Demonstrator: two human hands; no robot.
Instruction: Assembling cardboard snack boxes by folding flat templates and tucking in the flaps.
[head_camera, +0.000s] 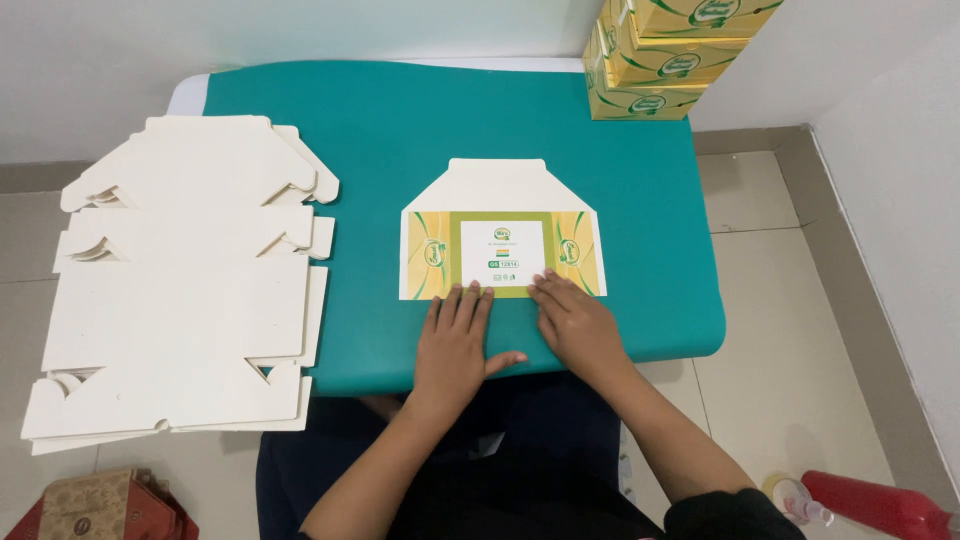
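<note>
- Folded carton blank (502, 232): lies flat at mid-table on the teal mat (400, 130); printed yellow-green panel up, white flap pointing away. One fold is pressed down; by the look of it, sides and flaps are not yet raised.
- Left hand (455, 345), right hand (578, 325): fingers spread flat, grasping nothing, tips pressing the blank's near edge.
- Stack of white flat blanks (185, 290): left, untouched.
- Finished yellow boxes (665, 50): far right corner.
</note>
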